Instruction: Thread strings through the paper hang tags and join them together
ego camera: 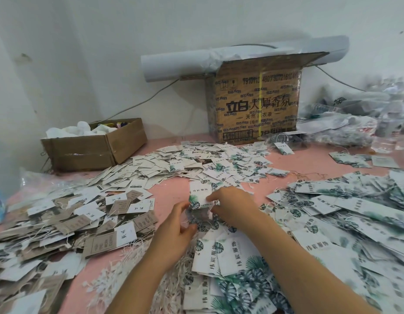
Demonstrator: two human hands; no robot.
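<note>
Both hands meet over the middle of the pink table (169,191). My right hand (232,206) pinches the lower edge of a white hang tag with green leaf print (200,192), which stands upright above a small stack of leaf tags (200,217). My left hand (176,232) grips the left side of that stack, thumb and fingers curled around it. Loose white strings (133,248) lie in a bunch near my left forearm. Whether a string runs through the held tag cannot be made out.
Heaps of tags cover the table: brown and white ones at the left (60,223), white ones at the back (196,159), leaf-printed ones at the right (343,214) and front (237,268). A low open carton (94,150) and a tall printed carton (255,105) stand by the wall.
</note>
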